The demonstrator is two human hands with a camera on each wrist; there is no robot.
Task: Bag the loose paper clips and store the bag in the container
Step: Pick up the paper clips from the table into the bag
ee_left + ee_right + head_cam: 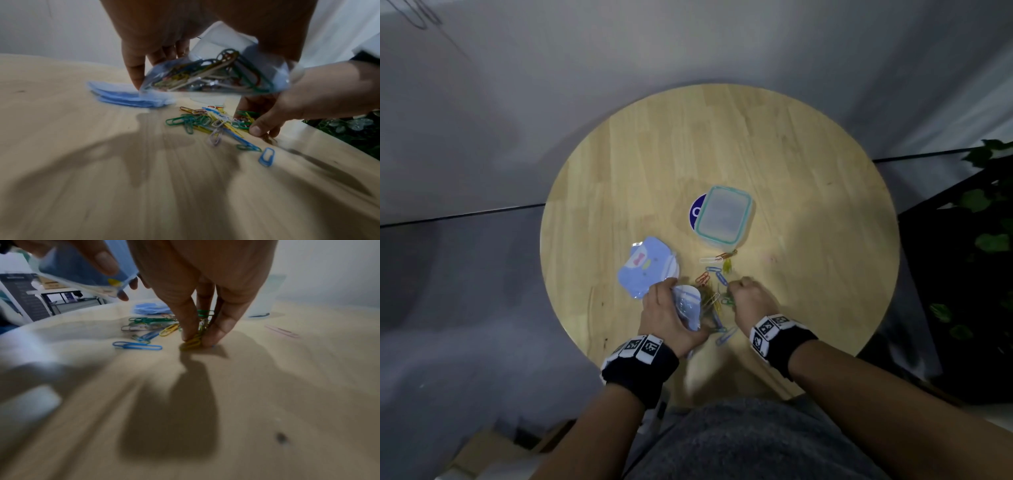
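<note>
Both wrists with black marker bands sit lowest in the head view. Left hand [671, 315] grips a clear plastic bag [216, 76], fingers curled round it, held just above the tabletop [808, 171]; the bag already holds several coloured clips, its mouth faces the pile. Right hand [205, 288] reaches down with thumb and fingertips [188, 332] pinching a small bunch of yellow and green clips against the wood. Loose paper clips [207, 121] lie in a scatter between the two hands: green, yellow, blue, red, white. One blue clip [266, 157] lies apart at the near edge of the pile. A few more clips [719, 262] lie further out, toward the container. Container [724, 216], clear with a teal-rimmed lid on it, stands past the pile near the tabletop's middle, part covering a dark blue round sticker [697, 210]. Stack of blue printed bags [649, 267] lies flat left of the pile, just beyond the left hand. Green plant leaves [983, 205] off the tabletop at right. Wrist views blurred.
</note>
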